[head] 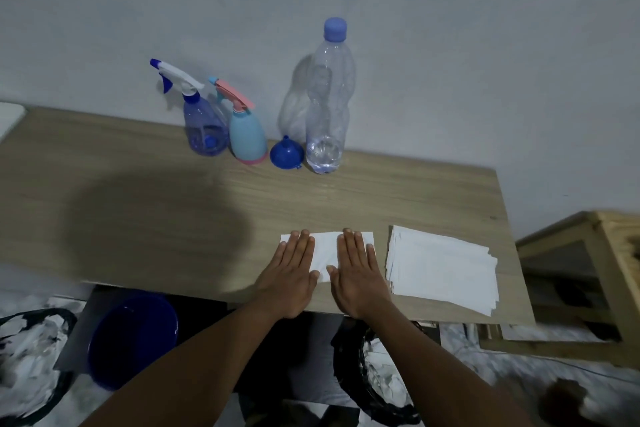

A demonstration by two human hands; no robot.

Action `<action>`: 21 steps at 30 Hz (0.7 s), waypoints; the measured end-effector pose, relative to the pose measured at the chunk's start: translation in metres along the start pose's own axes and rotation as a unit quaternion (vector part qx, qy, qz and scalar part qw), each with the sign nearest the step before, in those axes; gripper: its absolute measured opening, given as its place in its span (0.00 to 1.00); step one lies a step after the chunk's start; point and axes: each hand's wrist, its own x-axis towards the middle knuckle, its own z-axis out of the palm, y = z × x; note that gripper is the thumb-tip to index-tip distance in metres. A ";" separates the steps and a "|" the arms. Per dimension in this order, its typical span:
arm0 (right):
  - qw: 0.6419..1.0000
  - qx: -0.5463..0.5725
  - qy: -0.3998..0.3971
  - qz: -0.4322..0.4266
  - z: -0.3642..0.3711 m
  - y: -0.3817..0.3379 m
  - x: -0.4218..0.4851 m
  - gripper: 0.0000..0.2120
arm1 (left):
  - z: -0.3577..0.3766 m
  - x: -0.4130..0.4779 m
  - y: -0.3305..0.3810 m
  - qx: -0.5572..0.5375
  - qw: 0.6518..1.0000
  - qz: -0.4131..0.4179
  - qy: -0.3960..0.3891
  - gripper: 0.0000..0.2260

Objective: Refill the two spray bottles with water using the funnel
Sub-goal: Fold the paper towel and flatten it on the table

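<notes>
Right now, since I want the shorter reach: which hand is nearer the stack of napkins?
Right. The right hand lies flat on the single napkin, just left of the stack; the left hand lies further left, beyond the right one.

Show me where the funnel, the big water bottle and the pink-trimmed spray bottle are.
funnel point(286, 153), head view, on its blue cone.
water bottle point(329, 97), head view, on the middle of its clear body.
pink-trimmed spray bottle point(247, 134), head view, on its light blue body.
</notes>
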 end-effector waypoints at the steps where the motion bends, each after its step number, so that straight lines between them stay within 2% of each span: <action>1: 1.000 -0.004 0.001 -0.004 0.002 -0.002 -0.006 0.33 | 0.002 -0.007 0.001 0.007 1.000 0.000 0.008 0.31; 12: 0.995 -0.065 0.006 -0.070 0.024 -0.025 -0.035 0.31 | 0.015 -0.064 -0.011 -0.016 0.999 -0.037 0.024 0.30; 21: 0.985 -0.072 -0.025 -0.155 0.023 -0.086 0.011 0.31 | 0.015 -0.088 -0.080 -0.037 0.996 -0.073 0.039 0.29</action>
